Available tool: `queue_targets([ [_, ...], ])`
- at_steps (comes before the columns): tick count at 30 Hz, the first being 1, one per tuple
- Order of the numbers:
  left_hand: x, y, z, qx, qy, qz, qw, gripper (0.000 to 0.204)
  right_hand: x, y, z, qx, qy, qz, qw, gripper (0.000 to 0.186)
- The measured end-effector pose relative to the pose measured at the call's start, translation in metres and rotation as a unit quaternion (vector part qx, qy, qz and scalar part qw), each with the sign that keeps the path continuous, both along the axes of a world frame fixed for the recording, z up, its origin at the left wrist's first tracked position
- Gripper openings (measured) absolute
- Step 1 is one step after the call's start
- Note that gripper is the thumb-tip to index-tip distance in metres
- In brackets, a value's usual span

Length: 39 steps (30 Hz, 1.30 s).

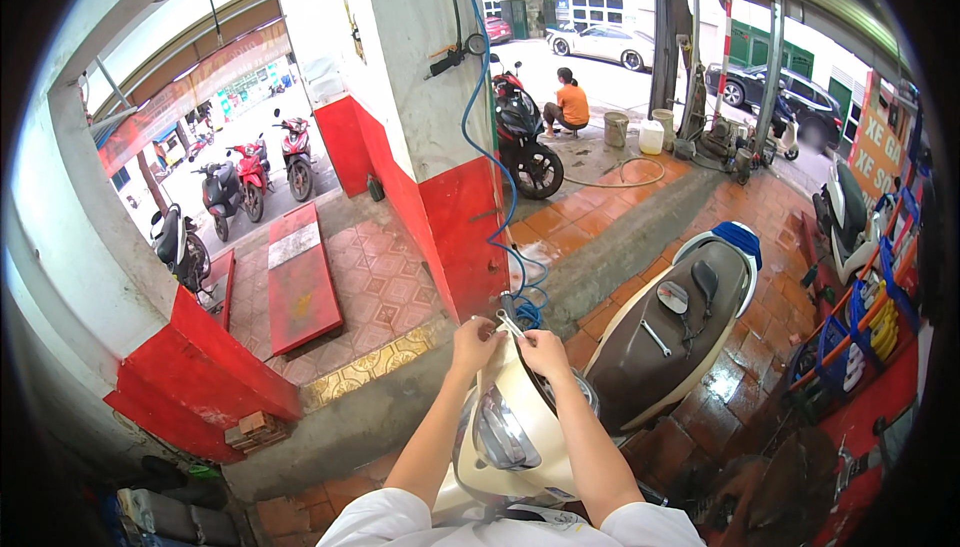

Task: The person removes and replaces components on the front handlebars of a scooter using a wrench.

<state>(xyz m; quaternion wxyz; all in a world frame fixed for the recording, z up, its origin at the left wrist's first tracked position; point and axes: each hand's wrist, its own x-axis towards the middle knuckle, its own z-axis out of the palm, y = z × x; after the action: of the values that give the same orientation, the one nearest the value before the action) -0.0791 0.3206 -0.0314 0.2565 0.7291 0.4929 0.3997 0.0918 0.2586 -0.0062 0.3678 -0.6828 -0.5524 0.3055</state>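
A cream scooter front with a clear headlight (505, 432) stands right before me, its narrow upper end between my hands. My right hand (543, 353) is closed on a small silver spanner (511, 326), its head pointing up and left at the tip of the cream panel. Close beside it, my left hand (476, 346) has its fingers pinched at the left side of the same tip. What lies in that pinch is too small to make out. To the right, a brown scooter seat (632, 365) carries two loose mirrors (705, 282) and another spanner (656, 338).
A red and white pillar (462, 232) rises just ahead, with a blue air hose (487, 152) hanging down it. A red ramp (305, 292) lies at left. Parked motorbikes (525, 137) and a crouching person in orange (572, 107) are farther off. A tool rack (850, 342) stands at right.
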Motion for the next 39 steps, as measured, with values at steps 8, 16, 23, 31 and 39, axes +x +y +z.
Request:
queue_targets([
  [8, 0.0, -0.003, 0.007, 0.029, 0.042, 0.004, 0.999, 0.028, 0.001, 0.002, -0.006, 0.019, -0.009, -0.002, 1.0, 0.032],
  [16, 0.001, 0.004, -0.003, -0.011, -0.011, 0.003, 1.0, 0.03, 0.002, 0.0, -0.003, 0.01, 0.005, -0.001, 1.0, 0.033],
  [23, 0.001, 0.004, -0.004, 0.113, 0.011, -0.001, 0.994, 0.036, 0.0, 0.001, -0.003, 0.022, 0.008, 0.001, 1.0, 0.032],
  [31, 0.003, 0.002, -0.005, 0.035, -0.03, 0.019, 0.999, 0.035, 0.002, 0.002, -0.007, 0.025, -0.009, 0.005, 1.0, 0.032],
  [39, -0.003, 0.0, -0.003, 0.042, -0.021, 0.005, 0.999, 0.034, -0.001, -0.001, -0.001, 0.012, -0.012, 0.004, 1.0, 0.032],
])
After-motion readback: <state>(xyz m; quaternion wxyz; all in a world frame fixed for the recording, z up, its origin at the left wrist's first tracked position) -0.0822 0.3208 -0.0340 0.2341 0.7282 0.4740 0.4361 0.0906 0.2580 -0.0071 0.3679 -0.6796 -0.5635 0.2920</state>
